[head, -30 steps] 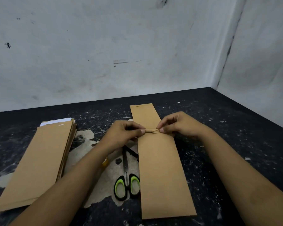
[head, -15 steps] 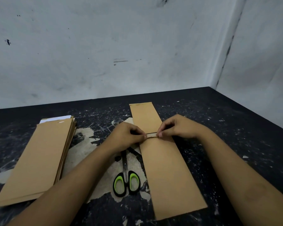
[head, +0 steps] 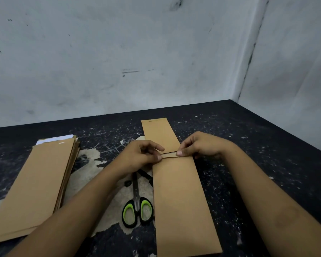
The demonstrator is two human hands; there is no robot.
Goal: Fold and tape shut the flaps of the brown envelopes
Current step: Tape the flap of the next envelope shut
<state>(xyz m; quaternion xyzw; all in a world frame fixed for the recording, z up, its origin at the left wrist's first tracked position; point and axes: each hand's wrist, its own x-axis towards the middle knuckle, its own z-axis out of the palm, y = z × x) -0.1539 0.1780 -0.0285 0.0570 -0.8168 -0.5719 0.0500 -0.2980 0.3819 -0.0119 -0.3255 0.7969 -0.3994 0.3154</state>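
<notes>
A long brown envelope (head: 182,203) lies lengthwise on the black table (head: 258,151) in front of me. Its flap (head: 170,155) at the far end is folded down. My left hand (head: 141,156) pinches the flap's left end and my right hand (head: 200,146) pinches its right end, fingertips pressed on the fold. A second brown envelope (head: 160,134) lies flat just beyond, its near end touching the first. Whether there is tape on the flap I cannot tell.
A stack of brown envelopes (head: 35,190) lies at the left with white paper (head: 54,139) sticking out at its far end. Black scissors with green handle insets (head: 137,210) lie between stack and envelope. White walls close the back and right.
The near envelope has slid and turned slightly, its near end swinging right. Both hands stayed on the flap, pressing it flatter against the envelope.
</notes>
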